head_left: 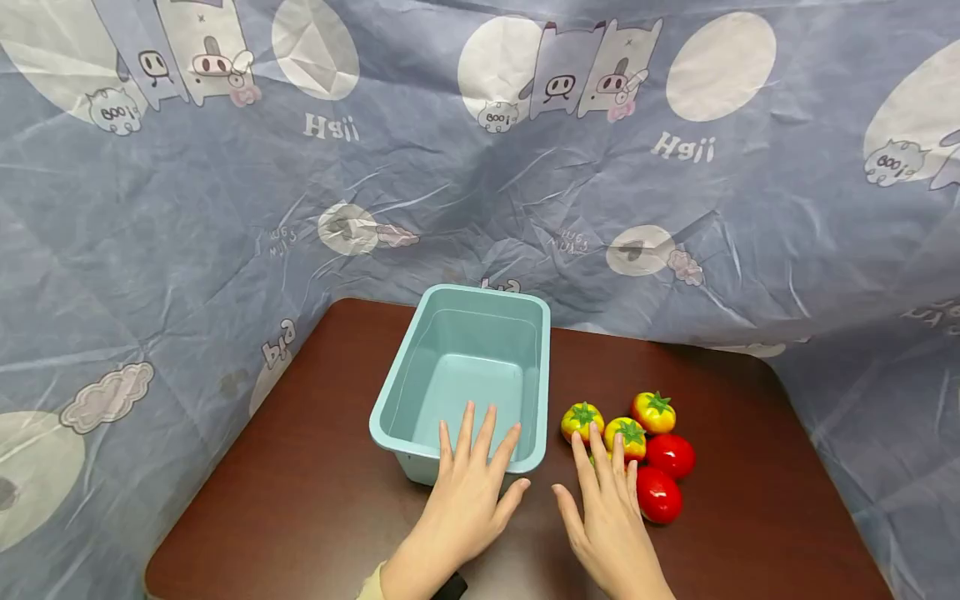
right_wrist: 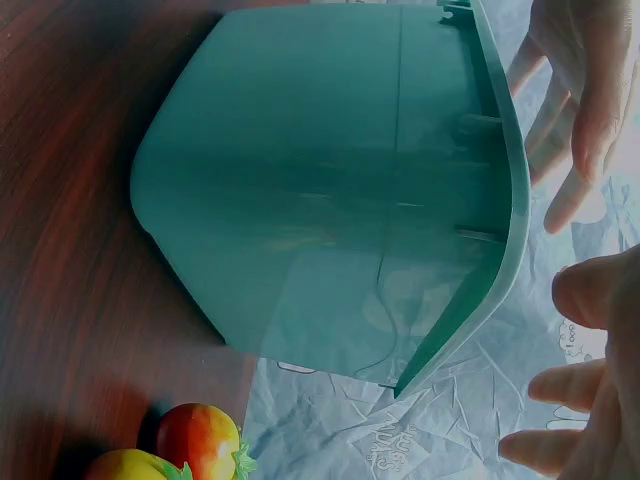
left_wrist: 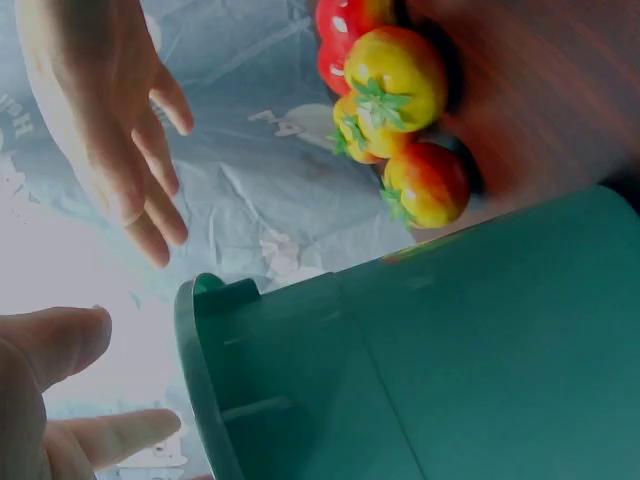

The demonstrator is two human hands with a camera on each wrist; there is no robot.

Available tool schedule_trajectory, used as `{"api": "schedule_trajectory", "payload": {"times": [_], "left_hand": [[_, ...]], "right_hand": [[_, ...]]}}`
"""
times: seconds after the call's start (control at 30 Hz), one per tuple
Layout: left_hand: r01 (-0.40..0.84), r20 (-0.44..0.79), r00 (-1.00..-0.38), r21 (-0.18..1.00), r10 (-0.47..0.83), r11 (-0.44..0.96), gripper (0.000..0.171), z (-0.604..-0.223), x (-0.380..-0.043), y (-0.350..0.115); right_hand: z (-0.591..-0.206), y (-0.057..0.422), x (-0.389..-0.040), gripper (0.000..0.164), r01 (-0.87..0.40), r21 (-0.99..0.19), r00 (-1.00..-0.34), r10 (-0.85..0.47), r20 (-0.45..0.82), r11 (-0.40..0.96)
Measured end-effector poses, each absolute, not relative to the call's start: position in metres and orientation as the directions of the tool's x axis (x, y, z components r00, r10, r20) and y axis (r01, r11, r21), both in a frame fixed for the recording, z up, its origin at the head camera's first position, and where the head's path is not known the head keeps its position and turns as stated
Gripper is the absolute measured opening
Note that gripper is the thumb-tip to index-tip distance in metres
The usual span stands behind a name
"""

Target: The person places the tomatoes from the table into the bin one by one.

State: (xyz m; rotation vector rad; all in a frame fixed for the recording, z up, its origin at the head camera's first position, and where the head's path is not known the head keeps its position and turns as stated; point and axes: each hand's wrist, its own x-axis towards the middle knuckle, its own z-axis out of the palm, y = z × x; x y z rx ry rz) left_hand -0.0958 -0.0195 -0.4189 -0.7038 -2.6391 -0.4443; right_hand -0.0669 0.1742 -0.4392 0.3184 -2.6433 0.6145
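My left hand (head_left: 468,492) hovers palm down with fingers spread, its fingertips overlapping the near rim of a pale blue-green plastic tub (head_left: 480,379). To its right, my right hand (head_left: 611,512) is also spread and holds nothing. Its fingers overlap the nearest of several glossy tomatoes, partly hiding them. Some are yellow-red tomatoes (head_left: 582,422) with green leafy tops; two are plain red tomatoes (head_left: 659,495). In the left wrist view, the left thumb and fingers (left_wrist: 110,440) appear beside the tub's rim. The right wrist view has the right fingers (right_wrist: 560,385) apart from the rim.
A dark reddish-brown table (head_left: 300,450) with rounded corners carries the tub and the tomatoes. Behind it and along both sides hangs a grey-blue printed cloth (head_left: 450,183). A black band (head_left: 450,587) shows at the left wrist, by a pale yellow sleeve (head_left: 372,586).
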Motion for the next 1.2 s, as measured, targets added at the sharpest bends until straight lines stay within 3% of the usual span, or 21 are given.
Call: {"api": "schedule_trajectory", "payload": {"times": [0.83,1.2], "left_hand": [[0.334,0.457,-0.877,0.361,0.148,0.871,0.058,-0.416,-0.125,-0.087],[0.269,0.405,-0.911,0.446,0.076,0.854,0.06,-0.421,-0.132,-0.113]], "right_hand": [[-0.455,0.194,-0.068,0.073,-0.298,-0.412,-0.873,-0.07,0.483,0.861],[-0.46,0.213,-0.073,0.067,-0.176,-0.441,-0.924,0.007,0.382,0.88]]}}
